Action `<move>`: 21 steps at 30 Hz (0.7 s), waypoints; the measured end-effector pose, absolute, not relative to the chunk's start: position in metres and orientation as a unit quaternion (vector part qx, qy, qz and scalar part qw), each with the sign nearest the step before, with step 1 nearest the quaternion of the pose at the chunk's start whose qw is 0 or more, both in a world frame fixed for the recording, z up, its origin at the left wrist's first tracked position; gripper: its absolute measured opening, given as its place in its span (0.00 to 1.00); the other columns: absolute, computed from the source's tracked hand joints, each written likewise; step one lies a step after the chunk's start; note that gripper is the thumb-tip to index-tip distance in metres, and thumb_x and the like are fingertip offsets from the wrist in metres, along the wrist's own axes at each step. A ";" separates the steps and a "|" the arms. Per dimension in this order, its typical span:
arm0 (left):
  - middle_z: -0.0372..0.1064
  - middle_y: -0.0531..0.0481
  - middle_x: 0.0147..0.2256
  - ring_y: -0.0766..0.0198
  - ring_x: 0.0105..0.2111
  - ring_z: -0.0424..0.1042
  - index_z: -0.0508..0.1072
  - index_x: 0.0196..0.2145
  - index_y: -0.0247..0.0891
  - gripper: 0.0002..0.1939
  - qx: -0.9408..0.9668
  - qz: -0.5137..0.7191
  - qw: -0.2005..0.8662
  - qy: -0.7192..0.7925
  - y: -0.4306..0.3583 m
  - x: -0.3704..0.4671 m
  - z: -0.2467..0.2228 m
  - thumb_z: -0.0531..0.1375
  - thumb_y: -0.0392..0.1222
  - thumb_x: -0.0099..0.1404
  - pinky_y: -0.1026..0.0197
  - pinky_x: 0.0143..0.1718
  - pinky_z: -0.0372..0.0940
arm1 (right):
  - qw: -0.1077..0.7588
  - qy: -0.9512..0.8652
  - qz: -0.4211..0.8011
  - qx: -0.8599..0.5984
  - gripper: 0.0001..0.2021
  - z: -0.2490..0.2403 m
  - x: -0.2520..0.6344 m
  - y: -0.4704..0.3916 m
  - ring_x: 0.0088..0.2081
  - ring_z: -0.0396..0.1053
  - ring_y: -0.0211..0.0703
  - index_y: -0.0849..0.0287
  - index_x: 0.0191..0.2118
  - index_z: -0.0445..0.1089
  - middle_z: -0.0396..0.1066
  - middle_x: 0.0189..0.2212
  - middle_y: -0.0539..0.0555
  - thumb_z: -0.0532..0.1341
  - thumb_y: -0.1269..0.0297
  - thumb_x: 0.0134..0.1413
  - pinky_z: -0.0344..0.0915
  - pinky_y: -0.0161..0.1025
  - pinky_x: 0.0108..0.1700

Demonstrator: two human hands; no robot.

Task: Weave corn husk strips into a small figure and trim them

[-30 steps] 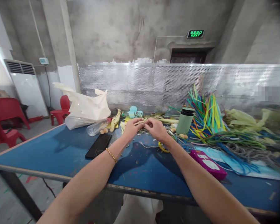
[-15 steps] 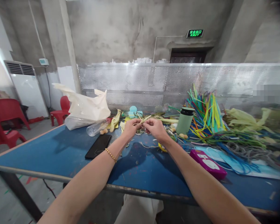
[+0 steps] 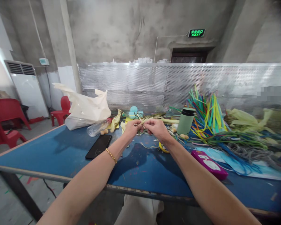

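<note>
Pale green, straw-like strips (image 3: 142, 121), which look like dried husk or leaf fibre, are pinched between my two hands above the middle of the table. My left hand (image 3: 132, 128), with a gold bead bracelet on the wrist, has its fingers closed on them. Close beside it, nearly touching, my right hand (image 3: 155, 127) grips the same strips with thumb and forefinger. The fingertips partly hide the strips, so their exact form is unclear. Scraps of fibre lie under and behind both hands. A yellow ring-shaped thing (image 3: 163, 148) sits below my right wrist.
On the blue table (image 3: 67, 153) lie a black phone (image 3: 98, 147), a clear bottle (image 3: 97, 128), a plastic bag (image 3: 87, 107), a green tumbler (image 3: 186, 121) and a magenta case (image 3: 209, 165). Colourful strips (image 3: 208, 112) and tangled cords (image 3: 243, 150) crowd the right. A perforated metal panel (image 3: 131, 81) stands behind.
Both hands stay nearly in place, working the strips. A strip that slanted to the right over my right hand now points up and left between the hands.
</note>
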State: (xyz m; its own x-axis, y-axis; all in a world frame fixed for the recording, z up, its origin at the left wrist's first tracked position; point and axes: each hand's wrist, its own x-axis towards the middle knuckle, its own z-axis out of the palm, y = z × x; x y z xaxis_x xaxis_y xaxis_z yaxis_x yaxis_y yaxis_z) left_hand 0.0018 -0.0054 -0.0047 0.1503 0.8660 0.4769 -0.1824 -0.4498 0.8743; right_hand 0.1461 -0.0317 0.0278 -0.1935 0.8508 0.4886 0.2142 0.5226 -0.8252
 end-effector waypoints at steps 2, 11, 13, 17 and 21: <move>0.68 0.51 0.22 0.68 0.22 0.66 0.71 0.26 0.34 0.08 0.612 0.588 0.449 0.278 -0.007 0.002 -0.003 0.64 0.41 0.53 0.65 0.27 0.58 | 0.519 -0.695 0.318 -0.383 0.05 0.028 0.146 -0.032 0.17 0.60 0.33 0.61 0.24 0.70 0.69 0.17 0.48 0.62 0.65 0.41 0.59 0.32 0.19; 0.68 0.53 0.24 0.70 0.23 0.64 0.72 0.31 0.33 0.18 0.625 0.583 0.449 0.260 -0.020 0.006 0.004 0.68 0.50 0.51 0.65 0.26 0.58 | 0.530 -0.686 0.299 -0.400 0.05 0.028 0.147 -0.030 0.16 0.58 0.33 0.60 0.25 0.70 0.64 0.13 0.45 0.61 0.64 0.41 0.56 0.31 0.19; 0.68 0.52 0.23 0.70 0.23 0.64 0.71 0.29 0.33 0.18 0.607 0.594 0.458 0.263 -0.018 0.006 0.001 0.68 0.51 0.51 0.65 0.25 0.57 | 0.521 -0.694 0.295 -0.401 0.05 0.028 0.147 -0.030 0.16 0.59 0.33 0.60 0.24 0.70 0.65 0.13 0.46 0.60 0.65 0.42 0.58 0.32 0.19; 0.67 0.52 0.22 0.71 0.21 0.63 0.71 0.26 0.33 0.15 0.603 0.599 0.456 0.264 -0.010 0.005 -0.003 0.67 0.49 0.52 0.65 0.24 0.55 | 0.505 -0.714 0.285 -0.393 0.05 0.027 0.145 -0.030 0.17 0.60 0.33 0.60 0.24 0.70 0.70 0.17 0.48 0.59 0.65 0.42 0.59 0.31 0.19; 0.67 0.52 0.20 0.71 0.21 0.62 0.71 0.24 0.33 0.14 0.607 0.606 0.446 0.255 -0.006 0.004 -0.006 0.66 0.48 0.54 0.65 0.24 0.55 | 0.496 -0.723 0.277 -0.392 0.06 0.027 0.145 -0.030 0.17 0.60 0.32 0.60 0.25 0.71 0.72 0.19 0.50 0.59 0.65 0.44 0.60 0.31 0.19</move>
State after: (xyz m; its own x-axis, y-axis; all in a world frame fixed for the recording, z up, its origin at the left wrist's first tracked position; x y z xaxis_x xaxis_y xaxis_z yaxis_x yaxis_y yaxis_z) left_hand 0.0038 -0.0058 -0.0056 0.1353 0.8507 0.5080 -0.2308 -0.4715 0.8511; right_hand 0.1453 -0.0298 0.0266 -0.2001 0.8424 0.5003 0.2924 0.5387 -0.7901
